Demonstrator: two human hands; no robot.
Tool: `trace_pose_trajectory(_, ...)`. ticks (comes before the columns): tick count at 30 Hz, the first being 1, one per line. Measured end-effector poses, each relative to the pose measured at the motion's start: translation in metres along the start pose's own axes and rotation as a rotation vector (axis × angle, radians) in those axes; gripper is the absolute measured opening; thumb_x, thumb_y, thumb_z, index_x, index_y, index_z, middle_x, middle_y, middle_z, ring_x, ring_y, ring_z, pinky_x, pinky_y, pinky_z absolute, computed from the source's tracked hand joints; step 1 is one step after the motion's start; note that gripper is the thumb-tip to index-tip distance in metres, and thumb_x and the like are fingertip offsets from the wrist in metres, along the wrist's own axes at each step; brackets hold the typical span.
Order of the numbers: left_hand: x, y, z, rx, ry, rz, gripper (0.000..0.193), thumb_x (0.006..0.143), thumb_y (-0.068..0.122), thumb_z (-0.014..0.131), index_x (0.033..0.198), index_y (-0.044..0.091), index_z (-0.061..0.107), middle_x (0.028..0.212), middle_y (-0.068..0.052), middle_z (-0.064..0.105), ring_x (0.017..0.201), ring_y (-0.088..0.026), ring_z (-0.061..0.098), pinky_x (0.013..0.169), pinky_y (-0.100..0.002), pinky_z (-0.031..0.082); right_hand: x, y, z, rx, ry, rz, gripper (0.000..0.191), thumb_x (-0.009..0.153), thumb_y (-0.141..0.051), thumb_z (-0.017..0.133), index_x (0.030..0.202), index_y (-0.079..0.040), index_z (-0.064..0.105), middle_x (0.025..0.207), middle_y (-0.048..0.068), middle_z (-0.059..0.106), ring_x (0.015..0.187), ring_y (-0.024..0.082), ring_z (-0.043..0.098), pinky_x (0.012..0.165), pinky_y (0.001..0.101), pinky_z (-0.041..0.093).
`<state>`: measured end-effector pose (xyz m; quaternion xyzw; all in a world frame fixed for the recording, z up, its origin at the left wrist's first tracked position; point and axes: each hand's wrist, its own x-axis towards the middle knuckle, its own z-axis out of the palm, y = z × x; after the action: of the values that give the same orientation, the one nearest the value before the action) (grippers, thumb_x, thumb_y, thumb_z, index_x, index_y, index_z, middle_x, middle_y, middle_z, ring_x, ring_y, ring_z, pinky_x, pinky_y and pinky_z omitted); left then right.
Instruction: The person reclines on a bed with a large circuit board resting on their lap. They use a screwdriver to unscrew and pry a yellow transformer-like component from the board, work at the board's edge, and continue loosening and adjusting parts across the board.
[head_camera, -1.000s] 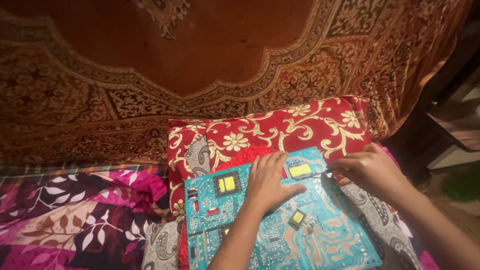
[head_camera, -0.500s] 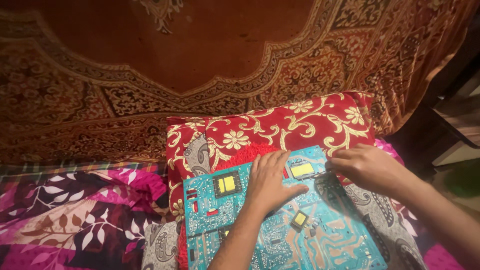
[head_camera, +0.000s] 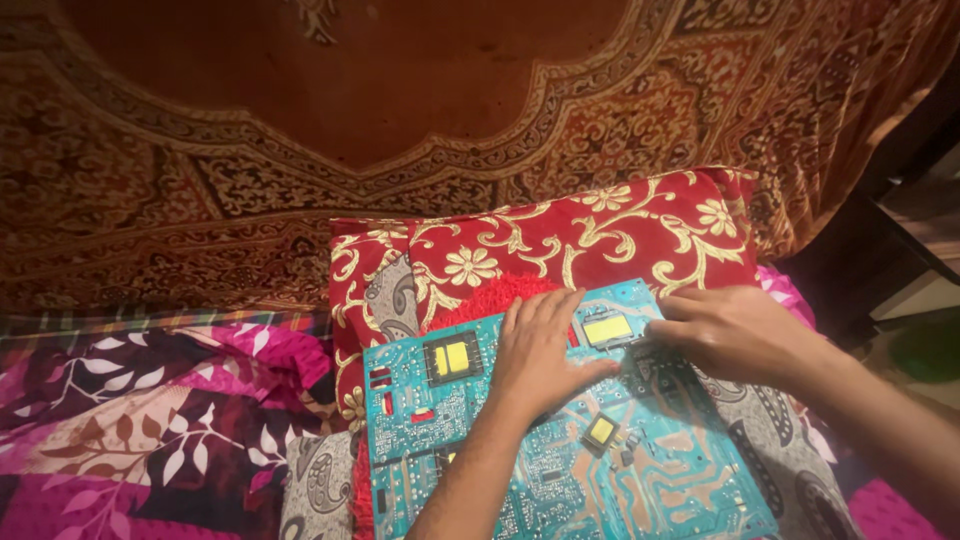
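left hand (head_camera: 545, 350) flat, fingers spread, pressing teal circuit board (head_camera: 560, 440) mid-frame; right hand (head_camera: 735, 330) curled at its upper-right edge, grip unclear.

Teal circuit board (head_camera: 640, 470); red pillow (head_camera: 560, 245), gold floral.

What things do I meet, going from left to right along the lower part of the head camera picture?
Pink floral bedsheet → yellow-topped component on the blue circuit board → left hand flat on the board → right hand at its far right edge.

L hand (head_camera: 545, 345) flat on circuit board (head_camera: 640, 470), red pillow (head_camera: 560, 245)
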<state>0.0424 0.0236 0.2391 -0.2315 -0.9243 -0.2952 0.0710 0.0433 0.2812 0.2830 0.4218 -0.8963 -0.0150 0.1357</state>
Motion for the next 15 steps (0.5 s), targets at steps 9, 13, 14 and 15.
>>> trace_pose_trajectory(9, 0.002, -0.004, 0.000, -0.010, -0.015, -0.002, 0.101, 0.069, 0.056, 0.084, 0.151, 0.012, 0.045, 0.153, -0.011, 0.048, 0.148, -0.029, 0.034, 0.124, -0.050, 0.015, 0.008, 0.004, 0.026, 0.110, 0.030, 0.239, 0.028, 0.088, -0.032, 0.062, 0.113, -0.020, 0.066, 0.088, 0.005, 0.077, 0.073, 0.027, 0.075, 0.052, 0.0419, 0.054)
trace_pose_trajectory(13, 0.004, -0.006, -0.002, -0.015, -0.027, -0.006, 0.100, 0.068, 0.056, 0.084, 0.150, 0.013, 0.046, 0.153, -0.011, 0.048, 0.147, -0.029, 0.034, 0.124, -0.050, 0.015, 0.003, 0.004, 0.049, 0.186, -0.027, 0.430, 0.038, 0.090, -0.041, 0.058, 0.124, -0.023, 0.060, 0.089, 0.005, 0.078, 0.070, 0.030, 0.074, 0.057, 0.0447, 0.054)
trace_pose_trajectory(14, 0.005, -0.006, -0.002, -0.007, -0.034, -0.009, 0.100, 0.068, 0.056, 0.084, 0.150, 0.013, 0.046, 0.153, -0.010, 0.048, 0.147, -0.030, 0.034, 0.124, -0.050, 0.016, 0.002, 0.004, 0.052, 0.192, 0.036, 0.396, 0.038, 0.089, -0.041, 0.058, 0.123, -0.023, 0.060, 0.090, 0.006, 0.077, 0.070, 0.031, 0.074, 0.056, 0.0449, 0.054)
trace_pose_trajectory(15, 0.005, -0.006, -0.002, -0.017, -0.030, -0.012, 0.100, 0.068, 0.056, 0.084, 0.150, 0.013, 0.046, 0.153, -0.010, 0.048, 0.147, -0.029, 0.035, 0.124, -0.051, 0.016, 0.004, 0.005, 0.054, 0.194, 0.057, 0.422, 0.038, 0.091, -0.040, 0.056, 0.125, -0.022, 0.059, 0.093, 0.006, 0.077, 0.074, 0.031, 0.074, 0.056, 0.0450, 0.053)
